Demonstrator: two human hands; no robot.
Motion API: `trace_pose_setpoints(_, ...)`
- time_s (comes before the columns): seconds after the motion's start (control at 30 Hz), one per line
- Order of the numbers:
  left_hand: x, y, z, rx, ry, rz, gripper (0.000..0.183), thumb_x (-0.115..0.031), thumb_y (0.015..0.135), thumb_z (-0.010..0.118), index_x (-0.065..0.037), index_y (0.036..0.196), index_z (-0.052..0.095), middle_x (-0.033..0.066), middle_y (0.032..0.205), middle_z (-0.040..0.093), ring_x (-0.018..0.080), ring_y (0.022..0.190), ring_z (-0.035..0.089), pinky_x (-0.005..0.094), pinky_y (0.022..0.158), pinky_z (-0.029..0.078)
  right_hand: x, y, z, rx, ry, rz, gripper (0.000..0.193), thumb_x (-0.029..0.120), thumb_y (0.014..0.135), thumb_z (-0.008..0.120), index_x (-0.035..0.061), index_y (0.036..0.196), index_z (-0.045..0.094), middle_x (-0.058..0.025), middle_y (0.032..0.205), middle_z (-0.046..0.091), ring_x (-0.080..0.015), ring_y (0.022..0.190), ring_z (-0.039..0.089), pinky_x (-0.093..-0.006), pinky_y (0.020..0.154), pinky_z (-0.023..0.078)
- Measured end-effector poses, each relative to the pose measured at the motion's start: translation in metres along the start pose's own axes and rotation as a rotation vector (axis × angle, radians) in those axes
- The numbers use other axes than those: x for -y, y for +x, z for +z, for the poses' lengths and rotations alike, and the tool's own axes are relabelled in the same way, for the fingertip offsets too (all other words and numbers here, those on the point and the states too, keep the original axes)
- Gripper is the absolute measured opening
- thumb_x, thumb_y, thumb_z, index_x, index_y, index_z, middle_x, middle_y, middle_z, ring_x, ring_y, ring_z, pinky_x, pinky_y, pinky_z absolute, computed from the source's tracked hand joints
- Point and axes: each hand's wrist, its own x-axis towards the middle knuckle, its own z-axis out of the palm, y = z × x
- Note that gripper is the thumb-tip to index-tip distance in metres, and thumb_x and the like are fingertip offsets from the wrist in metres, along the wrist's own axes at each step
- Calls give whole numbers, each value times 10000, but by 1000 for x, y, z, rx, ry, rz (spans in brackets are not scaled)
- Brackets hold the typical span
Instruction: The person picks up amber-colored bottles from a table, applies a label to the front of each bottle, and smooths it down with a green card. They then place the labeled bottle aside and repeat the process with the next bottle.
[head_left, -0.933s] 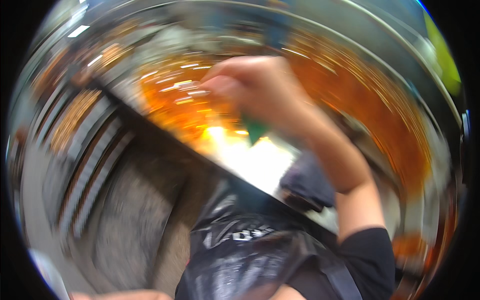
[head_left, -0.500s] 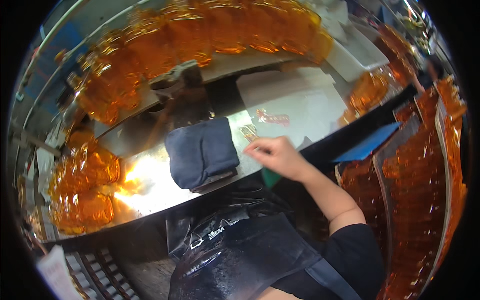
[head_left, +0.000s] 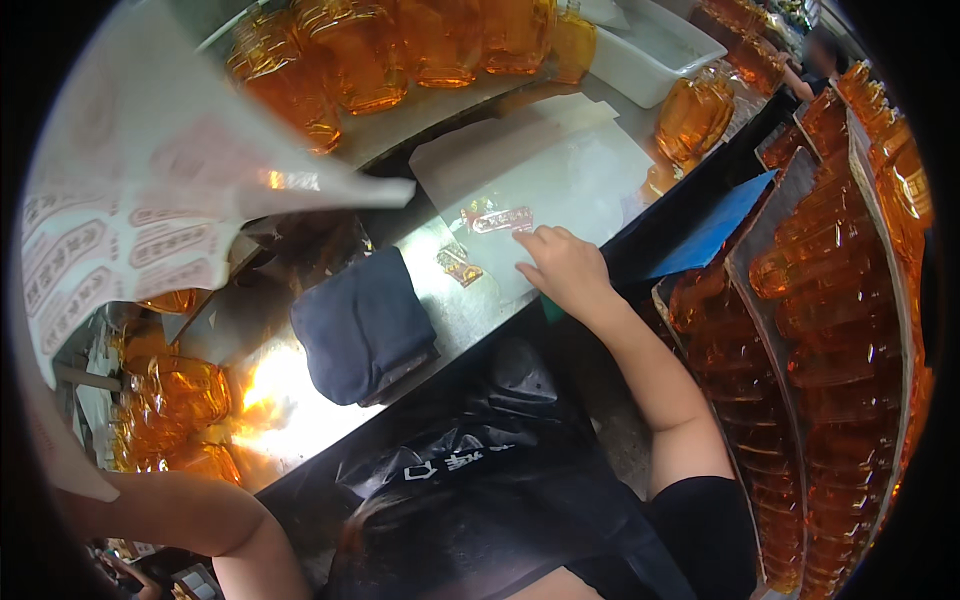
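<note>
A large white sheet of printed labels (head_left: 130, 220) fills the upper left, raised and slightly blurred. My left forearm (head_left: 160, 510) runs from the lower left to this sheet's lower edge; the hand itself is hidden. Over the table's near edge, my right hand (head_left: 572, 272) has thumb and forefinger apart, with nothing visible between them. Its forefinger tip lies close to a small red label (head_left: 502, 220) on a pale sheet (head_left: 560, 150); contact cannot be made out. A small gold label (head_left: 459, 266) lies nearby. Left of that sits a folded dark blue cloth (head_left: 362, 325) on a block.
Amber glass bottles (head_left: 360, 60) stand along the back, with more bottles (head_left: 180, 395) at the left. Upright racks of amber bottles (head_left: 830, 340) crowd my right side. A blue sheet (head_left: 715, 230) leans there. A white tub (head_left: 645, 60) stands at the back right, near another person (head_left: 822, 55).
The label sheet and my left forearm have come into view at the left. My right hand has moved toward the red label, its thumb and forefinger spreading apart. The view has shifted.
</note>
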Motion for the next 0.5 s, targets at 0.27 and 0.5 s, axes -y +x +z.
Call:
trace_pose_setpoints(0.27,-5,3,17,14,39,-39,285,-110,962,461,77,1132,592,181,1141,652,236,1072,627,370,958,490,12,-15,23,135,-85,-434,29,121,739,615,95,733,625,-7,718,569,-166,683,611,-290,507,490)
trace_pose_setpoints(0.5,-16,9,36,42,52,-31,273,-107,959,465,74,1116,594,179,1132,652,233,1051,635,367,937,503,-2,14,22,111,305,-3,79,147,724,657,88,725,606,-94,722,627,-302,693,644,-393,622,521)
